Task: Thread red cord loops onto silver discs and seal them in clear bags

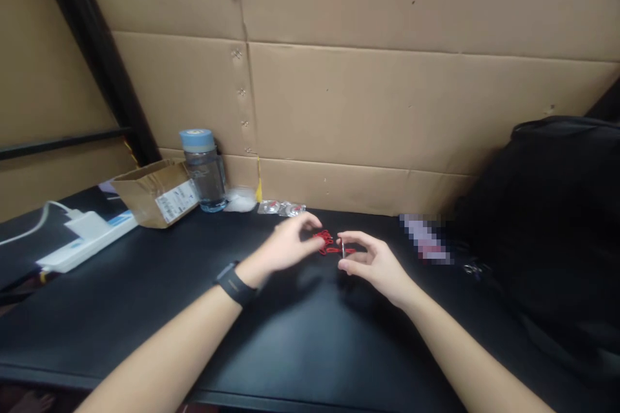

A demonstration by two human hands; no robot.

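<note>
The left hand [285, 248] pinches the left end of a small red cord [328, 243], fingers closed on it. The cord runs roughly left to right between both hands, just above the bench [300, 342]. The right hand [375, 264] grips its right end at a small metal piece [343, 249], thumb and forefinger closed. Both hands are equally near. Behind stand a box [157, 192], a bottle [204, 170] and cardboard walls [387, 103]; a black bag [557, 219] lies right.

Black bag [557, 219] crowds right; bottle [206, 171] stands left.
</note>
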